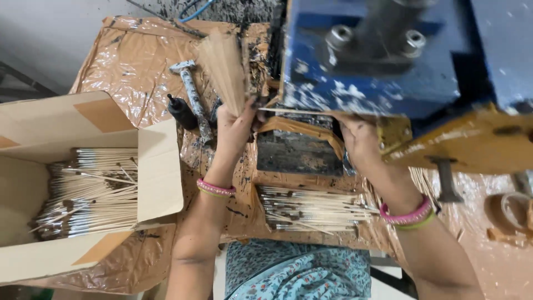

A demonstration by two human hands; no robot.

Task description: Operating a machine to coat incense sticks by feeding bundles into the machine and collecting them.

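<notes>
Brown plastic sheeting over bench (127,66), blue machine (383,61) far right. Left hand (233,128) clamped on fanned bundle of bare sticks (222,66); right hand (361,139) pinching single stick (288,111) at machine. Coated sticks (311,208) piled near, more in cardboard box (161,178) left.

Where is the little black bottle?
In the head view, the black bottle lies on the brown plastic sheet, left of the left hand, between the cardboard box and a spattered metal tool.

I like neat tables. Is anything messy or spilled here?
Yes. Dark smears and specks spatter the brown plastic table cover and the blue machine. Some sticks in the cardboard box lie crooked across the rest.
</notes>
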